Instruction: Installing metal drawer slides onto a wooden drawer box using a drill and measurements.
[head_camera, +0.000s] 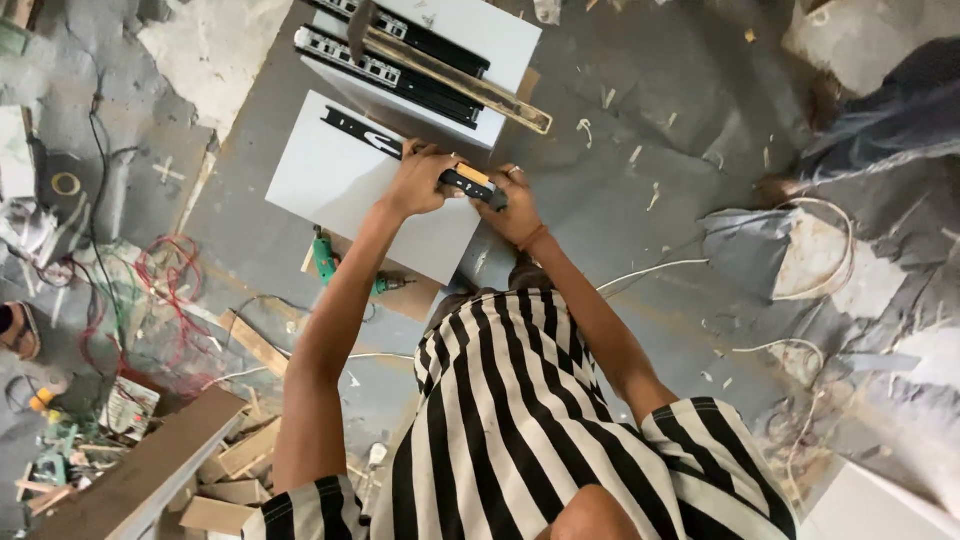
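**A:** What's in hand here?

**B:** Fitting a black drawer slide (400, 148) onto a white panel (340, 190) that lies on the floor. The left hand (420, 180) is closed over the slide about midway along, pressing it to the panel. The right hand (515, 205) is curled round the slide's right end, just past the panel's edge, where a small yellow-and-black piece (472, 180) sits between the two hands.

**B:** I'd judge it's the lining-up stage: the slide is being held in place, not fastened.

**A:** And the next move?

**B:** It calls for keeping the slide square and steady with one hand and freeing the other for the green drill (330, 262), which lies on the near side of the panel, to the left. More slides (400, 60) rest on another white panel (470, 40) on the far side.
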